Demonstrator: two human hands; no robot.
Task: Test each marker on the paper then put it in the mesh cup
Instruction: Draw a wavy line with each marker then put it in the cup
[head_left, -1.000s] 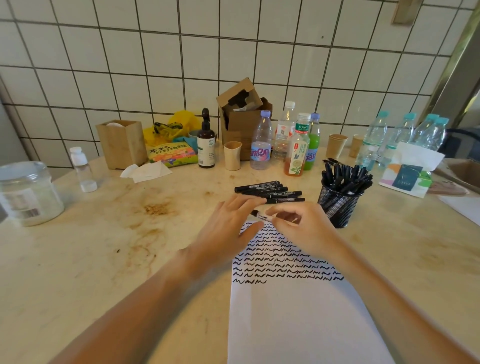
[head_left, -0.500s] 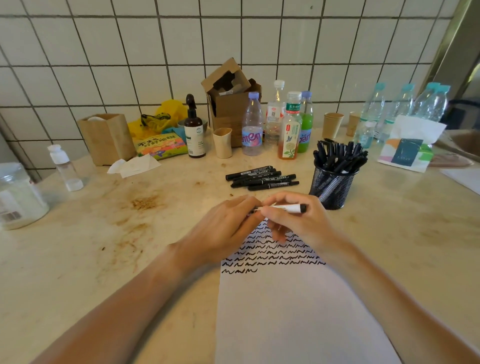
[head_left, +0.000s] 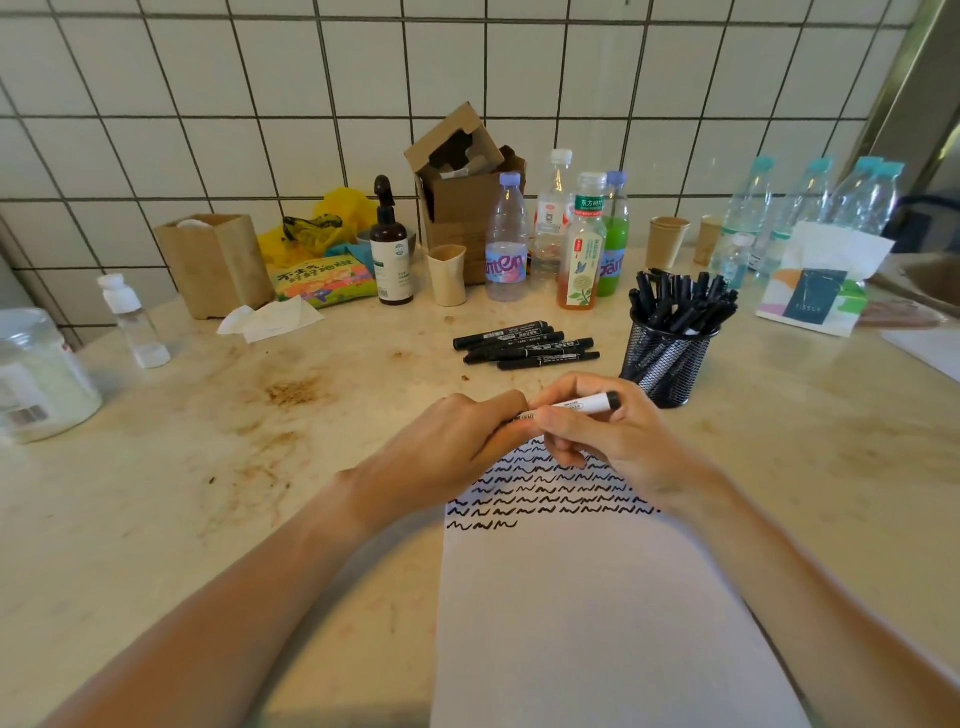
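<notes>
A white-barrelled marker (head_left: 576, 405) lies level at centre frame, above the top edge of the paper (head_left: 597, 613). The right hand (head_left: 597, 431) pinches its barrel, black end poking out to the right. The left hand (head_left: 467, 441) closes its fingertips on the marker's left end. Just right stands the mesh cup (head_left: 667, 358), full of markers. Loose black markers (head_left: 524, 345) lie behind on the bench (head_left: 182, 493).

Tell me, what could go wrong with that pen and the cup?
The mesh cup looks crammed with markers, so adding the held marker might tip it or push one out. Both hands, left hand and right hand, hover over fresh squiggles on the paper and might smudge them.
</notes>
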